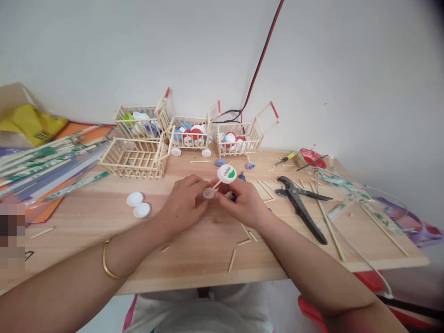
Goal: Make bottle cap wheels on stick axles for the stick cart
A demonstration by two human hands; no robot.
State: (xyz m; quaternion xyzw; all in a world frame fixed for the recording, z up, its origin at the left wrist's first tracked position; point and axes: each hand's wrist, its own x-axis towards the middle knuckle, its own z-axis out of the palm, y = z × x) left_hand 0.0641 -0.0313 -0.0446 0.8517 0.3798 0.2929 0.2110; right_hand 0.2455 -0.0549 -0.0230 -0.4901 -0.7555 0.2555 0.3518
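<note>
My left hand (185,199) is closed, its fingertips pinching a small whitish bottle cap (208,193). My right hand (244,199) is closed as well, its fingers at a white bottle cap (227,173) with green and black print. A short wooden stick (217,184) runs between the two caps, so they look like a pair of wheels on an axle. Fingers partly cover the joints, and I cannot tell how firmly the stick sits. Two loose white caps (138,205) lie to the left of my left hand. Behind my right hand is a dark blue tool (242,177), mostly hidden.
Several small stick-built carts (239,134) stand along the wall, some filled with coloured caps. One stick basket (133,159) has no wheels visible. Black pliers (301,208), a yellow cutter knife (287,158) and a red bowl (310,158) lie right. Packaged sticks (52,157) cover the left.
</note>
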